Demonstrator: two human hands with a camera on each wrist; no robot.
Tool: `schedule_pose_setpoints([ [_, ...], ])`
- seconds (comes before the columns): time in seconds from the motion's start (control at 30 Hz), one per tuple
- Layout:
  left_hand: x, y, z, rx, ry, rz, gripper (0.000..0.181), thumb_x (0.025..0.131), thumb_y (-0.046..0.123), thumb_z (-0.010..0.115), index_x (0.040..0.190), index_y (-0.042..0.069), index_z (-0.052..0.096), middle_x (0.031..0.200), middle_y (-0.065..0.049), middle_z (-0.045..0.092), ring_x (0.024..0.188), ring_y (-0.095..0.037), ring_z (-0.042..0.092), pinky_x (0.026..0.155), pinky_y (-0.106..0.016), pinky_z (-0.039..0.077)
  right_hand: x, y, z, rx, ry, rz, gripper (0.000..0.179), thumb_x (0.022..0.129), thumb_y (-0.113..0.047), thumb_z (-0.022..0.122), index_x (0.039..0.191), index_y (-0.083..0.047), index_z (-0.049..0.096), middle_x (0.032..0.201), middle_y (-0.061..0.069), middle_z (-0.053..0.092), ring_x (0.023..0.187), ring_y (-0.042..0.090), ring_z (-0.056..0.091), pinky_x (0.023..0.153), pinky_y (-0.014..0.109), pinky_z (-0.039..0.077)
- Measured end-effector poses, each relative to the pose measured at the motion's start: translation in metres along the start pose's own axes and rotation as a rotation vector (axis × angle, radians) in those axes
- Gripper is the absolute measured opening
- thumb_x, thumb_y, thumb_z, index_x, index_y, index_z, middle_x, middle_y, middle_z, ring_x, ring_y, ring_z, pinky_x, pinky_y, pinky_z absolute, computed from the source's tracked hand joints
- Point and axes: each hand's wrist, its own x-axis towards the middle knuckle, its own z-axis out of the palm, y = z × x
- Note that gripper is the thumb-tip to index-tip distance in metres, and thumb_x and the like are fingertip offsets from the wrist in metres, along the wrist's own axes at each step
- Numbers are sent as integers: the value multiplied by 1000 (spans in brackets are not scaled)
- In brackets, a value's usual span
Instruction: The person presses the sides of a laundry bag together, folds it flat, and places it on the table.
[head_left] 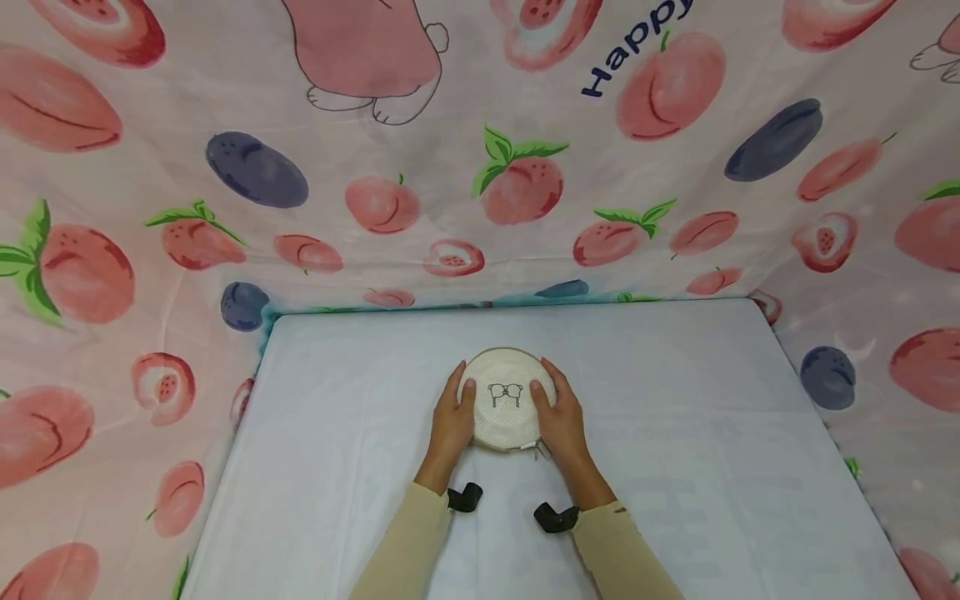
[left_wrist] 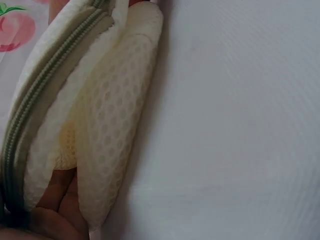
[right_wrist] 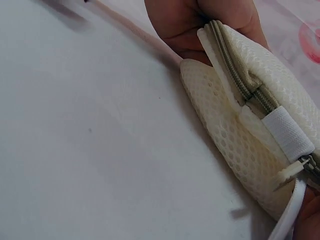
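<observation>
A round cream mesh laundry bag (head_left: 504, 429) is held low over the table, its face with a small dark line drawing turned up. My left hand (head_left: 453, 423) grips its left rim, thumb on top. On the opposite rim my right hand (head_left: 561, 423) holds it the same way, with the fingers mostly hidden beneath. A greenish zip (left_wrist: 47, 75) runs round the side in the left wrist view, above the padded lower mesh. The right wrist view shows a white fabric tab (right_wrist: 288, 132) across the zip and a pale zip pull (right_wrist: 292, 172) beside it.
A white cloth covers the table (head_left: 337, 467). Behind it and at both sides hangs a fruit-print curtain (head_left: 450, 150). A black wrist mount sits at each sleeve cuff.
</observation>
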Motion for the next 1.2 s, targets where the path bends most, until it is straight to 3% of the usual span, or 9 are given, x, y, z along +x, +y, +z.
schedule_pose_setpoints([
  [0.17, -4, 0, -4, 50, 66, 30, 59, 107, 44, 50, 160, 21, 36, 158, -15, 45, 146, -33, 43, 119, -52, 37, 0, -5, -7, 22, 3, -59, 54, 104, -37, 59, 155, -28, 43, 157, 0, 45, 145, 26, 43, 118, 49, 37],
  [0.3, -10, 5, -10, 153, 92, 156, 60, 107, 39, 54, 159, 16, 37, 147, -18, 56, 135, -32, 56, 110, -50, 47, 1, -9, -15, -63, 15, -188, 52, 105, -31, 59, 155, -24, 45, 154, 4, 46, 141, 29, 48, 109, 50, 48],
  [0.4, -14, 9, -14, 254, 101, 250, 59, 108, 37, 53, 159, 14, 36, 147, -15, 54, 137, -31, 52, 112, -51, 44, 1, -11, -20, -175, 22, -306, 52, 105, -27, 59, 155, -17, 45, 155, 9, 46, 144, 30, 46, 106, 51, 51],
  [0.5, -18, 11, -15, 347, 92, 312, 59, 108, 38, 50, 160, 15, 35, 155, -13, 46, 145, -30, 43, 118, -51, 37, 1, -13, -21, -297, 14, -391, 53, 106, -29, 57, 155, -14, 44, 157, 11, 44, 147, 30, 42, 113, 52, 44],
  [0.67, -20, 13, -12, 473, 58, 428, 57, 109, 35, 49, 159, 13, 35, 163, -12, 37, 151, -38, 33, 122, -55, 30, 0, -16, -21, -446, -39, -446, 56, 107, -35, 54, 157, -16, 40, 162, 11, 39, 153, 32, 33, 120, 57, 33],
  [0.77, -19, 12, -8, 555, 51, 486, 55, 109, 34, 49, 158, 12, 39, 166, -13, 34, 151, -45, 31, 117, -63, 34, 2, -17, -20, -502, -78, -489, 58, 106, -34, 54, 158, -12, 39, 164, 13, 37, 155, 36, 28, 120, 60, 30],
  [0.93, -18, 10, -3, 614, 41, 508, 55, 109, 37, 45, 157, 10, 40, 167, -15, 29, 152, -49, 27, 114, -67, 35, 4, -15, -15, -574, -128, -523, 62, 106, -37, 52, 160, -10, 35, 166, 14, 32, 156, 40, 23, 115, 70, 30],
  [1.2, -16, 10, 0, 648, 0, 439, 59, 109, 43, 42, 160, 15, 35, 171, -13, 19, 153, -52, 19, 117, -67, 30, 4, -11, -7, -647, -130, -530, 64, 105, -39, 53, 160, -13, 35, 167, 14, 30, 155, 44, 21, 106, 80, 31],
])
